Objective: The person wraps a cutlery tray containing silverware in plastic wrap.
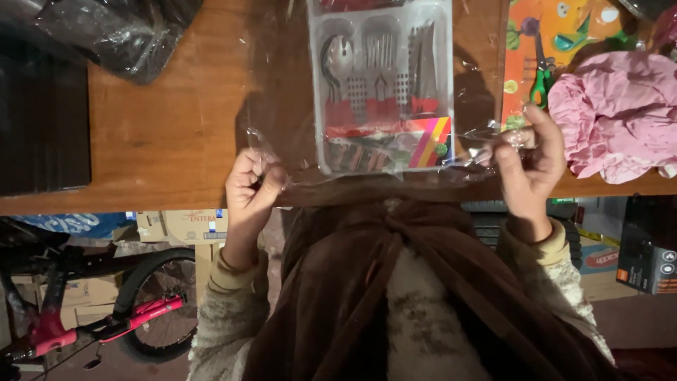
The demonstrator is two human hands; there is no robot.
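Over the near edge of the wooden table [162, 134], left hand [250, 185] fisted tight and right hand [529, 166] pinching, each closed on a lower corner of the clear plastic bag [282, 106]. Inside the bag, a grey cutlery tray [384, 85] lying flat on the table, between the hands. Off right, crumpled pink paper [617, 113] beside green-handled scissors [541, 77].

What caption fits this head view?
Both hands, left hand and right hand, pinch a clear plastic sheet around a cutlery set tray on a wooden table.
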